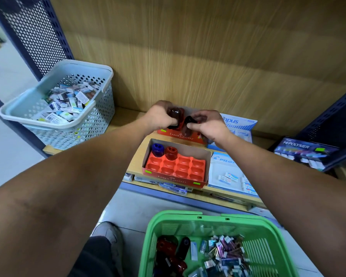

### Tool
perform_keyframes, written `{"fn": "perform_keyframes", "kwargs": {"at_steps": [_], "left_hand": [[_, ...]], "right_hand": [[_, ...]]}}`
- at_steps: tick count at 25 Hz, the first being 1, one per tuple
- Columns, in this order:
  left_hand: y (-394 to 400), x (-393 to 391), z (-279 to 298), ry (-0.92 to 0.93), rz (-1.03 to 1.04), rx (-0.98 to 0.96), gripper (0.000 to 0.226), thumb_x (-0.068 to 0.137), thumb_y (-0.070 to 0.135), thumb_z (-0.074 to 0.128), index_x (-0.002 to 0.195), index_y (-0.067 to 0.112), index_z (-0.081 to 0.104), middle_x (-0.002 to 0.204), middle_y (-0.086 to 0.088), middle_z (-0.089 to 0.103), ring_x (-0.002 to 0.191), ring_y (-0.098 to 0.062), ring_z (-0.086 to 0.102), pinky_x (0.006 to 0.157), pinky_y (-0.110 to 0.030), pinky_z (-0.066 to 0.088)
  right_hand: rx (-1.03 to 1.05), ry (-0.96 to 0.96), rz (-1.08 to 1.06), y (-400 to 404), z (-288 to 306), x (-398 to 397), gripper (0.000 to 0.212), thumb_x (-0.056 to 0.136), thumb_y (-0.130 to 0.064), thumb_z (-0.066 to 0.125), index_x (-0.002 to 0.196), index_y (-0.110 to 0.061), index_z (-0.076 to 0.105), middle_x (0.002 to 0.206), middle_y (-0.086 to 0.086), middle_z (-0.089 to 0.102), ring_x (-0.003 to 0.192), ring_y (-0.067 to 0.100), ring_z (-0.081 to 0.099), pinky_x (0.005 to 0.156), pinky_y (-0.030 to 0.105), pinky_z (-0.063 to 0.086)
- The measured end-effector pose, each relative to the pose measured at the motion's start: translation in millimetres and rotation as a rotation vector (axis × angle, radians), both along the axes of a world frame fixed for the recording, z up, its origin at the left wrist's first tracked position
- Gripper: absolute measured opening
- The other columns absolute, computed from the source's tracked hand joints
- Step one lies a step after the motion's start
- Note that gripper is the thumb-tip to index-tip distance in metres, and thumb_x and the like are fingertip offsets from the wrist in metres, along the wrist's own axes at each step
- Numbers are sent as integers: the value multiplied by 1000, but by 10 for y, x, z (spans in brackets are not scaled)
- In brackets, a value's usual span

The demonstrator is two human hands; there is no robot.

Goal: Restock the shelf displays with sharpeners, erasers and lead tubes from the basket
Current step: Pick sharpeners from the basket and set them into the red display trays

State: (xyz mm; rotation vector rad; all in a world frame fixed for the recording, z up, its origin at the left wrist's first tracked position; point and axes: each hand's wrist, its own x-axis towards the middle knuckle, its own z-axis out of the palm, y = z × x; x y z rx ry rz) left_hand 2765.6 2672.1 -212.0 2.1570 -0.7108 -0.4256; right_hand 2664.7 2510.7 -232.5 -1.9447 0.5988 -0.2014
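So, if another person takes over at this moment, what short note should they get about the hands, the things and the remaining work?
Left hand grips a dark red sharpener over the rear Faber-Castell tray. Right hand pinches a black sharpener there too.
Front tray holds only a blue sharpener and a red one; its other slots are bare.
Green basket on the floor holds more sharpeners, one eraser and many lead tubes.
Left to do: seat these two, fill the front tray, then erasers and leads.
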Motion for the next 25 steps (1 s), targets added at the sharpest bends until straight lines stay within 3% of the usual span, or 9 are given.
{"fn": "perform_keyframes", "kwargs": {"at_steps": [2,6,9,14,20,25], "left_hand": [[162,-92,154,-23,-23,11,34,76,8,80,108,9,70,100,-10,73,92,-25,69,81,-39,59],[616,-337,227,-71,5,72,23,72,9,86,90,10,72,88,-5,74,85,-23,70,77,-33,54],[863,-524,158,-83,60,126,22,73,9,85,90,10,73,87,-4,74,87,-21,69,79,-34,55],[978,-646,-63,-29,93,213,23,75,9,83,95,10,71,89,-5,72,85,-22,67,70,-28,51],[971,-695,-260,17,42,252,27,76,8,83,96,15,67,92,-2,69,86,-18,63,67,-21,43],[845,-782,-337,25,13,236,26,76,11,84,97,15,69,90,1,69,87,-16,65,72,-24,48]], "right_hand": [[-8,-48,8,115,115,-118,22,80,-9,80,95,-22,70,81,-9,68,63,24,56,55,36,47],[-75,-96,75,462,221,-313,26,80,-4,80,98,-16,66,89,6,68,51,14,51,41,22,43],[-276,-66,135,738,117,-424,26,74,-11,84,88,-24,66,82,-4,69,60,5,56,61,21,46],[-455,50,83,933,-102,-499,23,78,-21,80,95,-29,66,99,-6,70,88,17,64,79,32,53],[-582,269,102,625,-91,-562,21,77,-24,79,93,-29,66,98,-2,70,97,22,65,82,36,55],[-668,231,65,666,-236,-593,27,83,-21,77,106,-25,64,104,2,71,96,26,66,79,37,56]]}}
